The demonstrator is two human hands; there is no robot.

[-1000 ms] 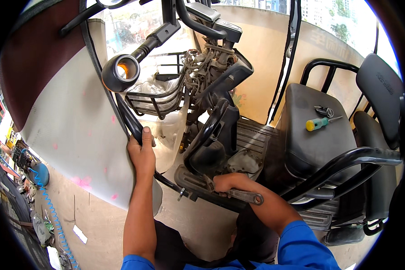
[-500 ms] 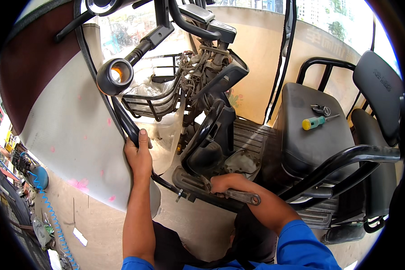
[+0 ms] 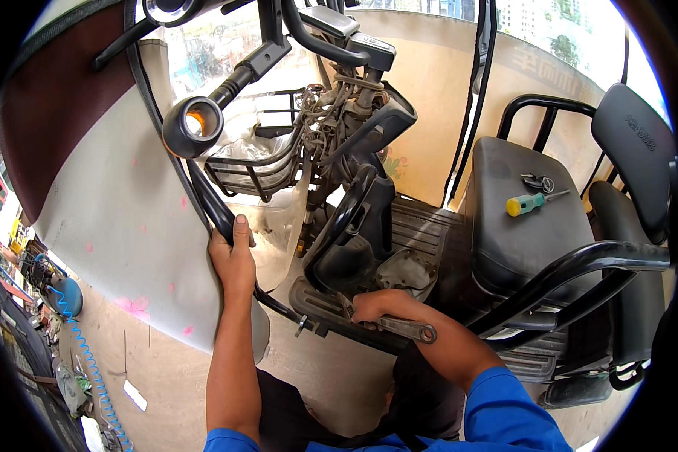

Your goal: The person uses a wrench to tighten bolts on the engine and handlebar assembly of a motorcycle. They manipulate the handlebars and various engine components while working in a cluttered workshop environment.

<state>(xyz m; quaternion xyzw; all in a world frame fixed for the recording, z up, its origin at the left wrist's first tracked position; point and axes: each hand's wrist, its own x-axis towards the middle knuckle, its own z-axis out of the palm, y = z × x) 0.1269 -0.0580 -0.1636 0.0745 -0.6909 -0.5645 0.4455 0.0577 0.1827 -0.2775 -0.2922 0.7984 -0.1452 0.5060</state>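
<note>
My left hand (image 3: 234,256) is closed round a black tube (image 3: 211,202) of an electric tricycle, beside the pale side cover (image 3: 113,226) with pink flowers. My right hand (image 3: 371,307) grips a dark steel wrench (image 3: 405,328) low over the ribbed footboard (image 3: 309,300); its head is partly hidden near the board's edge, and I cannot make out exactly what it touches. Above stand the steering column with bundled wires (image 3: 328,124) and a wire basket (image 3: 245,164) holding clear plastic.
A black padded seat (image 3: 516,248) with bent armrests carries a yellow-and-teal screwdriver (image 3: 526,203) and keys (image 3: 537,183). A round black lamp (image 3: 188,128) juts out at upper left. On the floor at far left lie a blue coiled hose (image 3: 87,354) and a blue tank (image 3: 66,296).
The whole view has shifted slightly since a second ago, the scene moving a little left and up. Both hands keep their grips, with no visible movement over the last half second.
</note>
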